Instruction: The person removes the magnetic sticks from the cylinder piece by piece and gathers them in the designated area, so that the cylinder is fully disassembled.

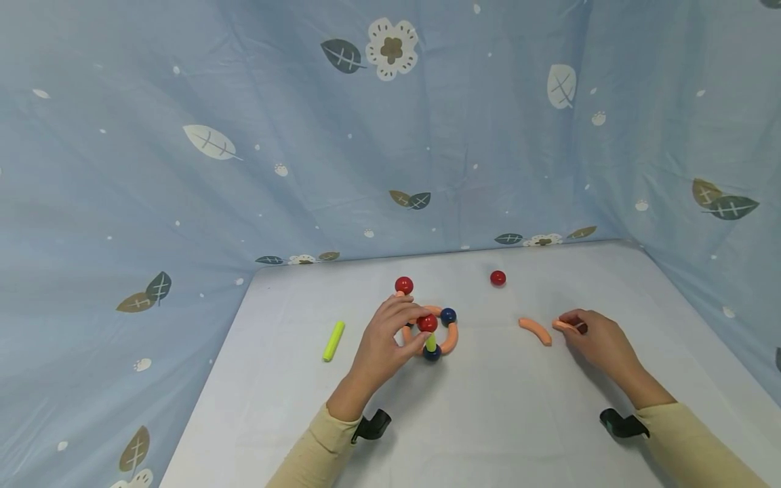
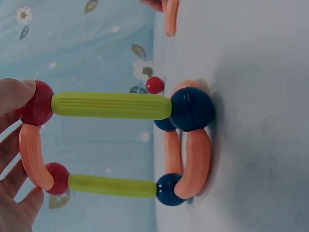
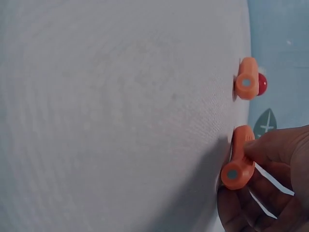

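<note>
My left hand (image 1: 381, 346) holds the top of a ball-and-rod frame, its thumb against one red ball (image 2: 37, 103) and its fingers around the side. From that ball a curved orange rod (image 2: 33, 157) runs to a second red ball (image 2: 58, 178). Yellow-green rods (image 2: 111, 105) join these balls to blue balls (image 2: 192, 108) in a ring with curved orange rods (image 2: 195, 162) on the table. Over on the right, my right hand (image 1: 604, 344) pinches a loose curved orange rod (image 3: 237, 164) between thumb and fingers, at the tabletop.
Another curved orange rod (image 1: 535, 331) lies just left of the right hand. Farther back sits a loose red ball (image 1: 497, 278). A yellow-green rod (image 1: 333, 341) lies left of the frame. Blue patterned cloth (image 1: 342, 149) hangs behind the white-covered table (image 1: 488, 420).
</note>
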Motion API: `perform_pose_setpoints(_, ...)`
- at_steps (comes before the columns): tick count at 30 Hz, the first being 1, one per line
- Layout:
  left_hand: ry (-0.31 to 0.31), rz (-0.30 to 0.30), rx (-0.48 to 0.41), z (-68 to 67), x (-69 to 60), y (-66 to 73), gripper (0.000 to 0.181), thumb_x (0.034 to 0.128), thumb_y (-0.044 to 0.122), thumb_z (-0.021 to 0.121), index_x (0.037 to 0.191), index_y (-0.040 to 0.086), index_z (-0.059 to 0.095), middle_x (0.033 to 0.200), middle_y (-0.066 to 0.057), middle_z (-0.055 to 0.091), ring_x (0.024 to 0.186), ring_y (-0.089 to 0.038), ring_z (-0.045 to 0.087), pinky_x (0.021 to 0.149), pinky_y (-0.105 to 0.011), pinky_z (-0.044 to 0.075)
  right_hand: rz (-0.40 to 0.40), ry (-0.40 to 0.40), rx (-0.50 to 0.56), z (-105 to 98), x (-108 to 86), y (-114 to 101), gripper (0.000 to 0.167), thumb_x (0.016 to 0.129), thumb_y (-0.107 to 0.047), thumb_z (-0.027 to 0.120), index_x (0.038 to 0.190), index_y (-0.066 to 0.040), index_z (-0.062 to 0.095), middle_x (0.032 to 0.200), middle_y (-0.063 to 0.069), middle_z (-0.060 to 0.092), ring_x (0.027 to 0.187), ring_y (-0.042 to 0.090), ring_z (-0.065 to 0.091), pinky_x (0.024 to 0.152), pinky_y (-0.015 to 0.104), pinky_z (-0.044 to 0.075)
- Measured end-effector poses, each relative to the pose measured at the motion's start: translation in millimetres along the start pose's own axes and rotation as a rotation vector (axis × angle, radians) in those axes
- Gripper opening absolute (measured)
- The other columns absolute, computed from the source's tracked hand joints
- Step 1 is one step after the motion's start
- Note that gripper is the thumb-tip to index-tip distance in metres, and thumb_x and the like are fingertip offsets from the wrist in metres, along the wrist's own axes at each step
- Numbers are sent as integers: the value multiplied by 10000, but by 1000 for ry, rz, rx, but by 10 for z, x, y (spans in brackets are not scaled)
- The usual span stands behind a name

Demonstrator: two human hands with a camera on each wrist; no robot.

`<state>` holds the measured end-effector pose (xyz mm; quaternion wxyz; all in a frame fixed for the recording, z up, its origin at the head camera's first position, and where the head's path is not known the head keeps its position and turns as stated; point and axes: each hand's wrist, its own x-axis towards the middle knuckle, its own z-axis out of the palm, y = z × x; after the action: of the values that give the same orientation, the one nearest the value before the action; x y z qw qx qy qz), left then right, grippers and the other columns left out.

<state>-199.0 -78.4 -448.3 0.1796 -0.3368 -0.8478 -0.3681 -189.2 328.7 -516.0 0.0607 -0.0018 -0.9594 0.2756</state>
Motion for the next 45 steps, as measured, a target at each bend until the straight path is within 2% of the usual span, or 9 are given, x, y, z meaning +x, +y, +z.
perform_pose_setpoints(5,2,-2,1,1,2,3,338,893,152,796,1224,147,727,1215,49,700,1284,-184,545,1200,-396,320,2,4,-4,4,2,27,303,933,-217,755,1108,27,710,983,177,678,859,319,619,660,399,506)
perform_pose_setpoints(13,0,-4,-3,10,5,6,335,891,158,800,1218,150,728,1216,43,702,1297,-224,548,1203,-401,313,18,2,1,-11,-6,36,339,940,-262,749,1118,25,717,1011,201,683,874,335,628,664,416,519)
perform_pose_setpoints(21,-5,-16,13,10,3,3,329,891,166,803,1211,168,729,1217,59,706,1315,-177,531,1204,-397,311,2,23,1,13,-5,40,337,937,-256,754,1120,24,720,1010,193,688,865,319,629,657,378,506)
perform_pose_setpoints(27,15,24,9,11,8,-6,341,886,154,804,1217,173,727,1205,58,704,1271,-195,558,1202,-422,316,19,30,18,6,-23,24,343,952,-193,721,1171,70,688,1072,256,658,918,393,630,695,496,545)
perform_pose_setpoints(32,18,22,19,13,-4,-8,340,877,161,815,1207,167,730,1213,52,707,1293,-228,556,1199,-425,321,-15,85,45,25,-36,-20,383,964,-185,709,1248,64,645,1168,291,596,1035,474,602,773,601,522)
perform_pose_setpoints(38,15,26,37,5,-12,2,340,878,164,816,1205,146,726,1220,35,700,1315,-228,540,1187,-426,341,-46,150,111,53,-52,-146,383,968,-126,680,1301,50,610,1267,302,530,1101,463,532,824,635,488)
perform_pose_setpoints(45,8,19,37,-13,-35,-13,366,894,208,803,1235,123,701,1283,18,640,1358,-229,482,1168,-406,372,-86,159,153,79,-79,-377,373,963,-71,629,1321,30,598,1278,268,529,1119,422,505,858,636,486)
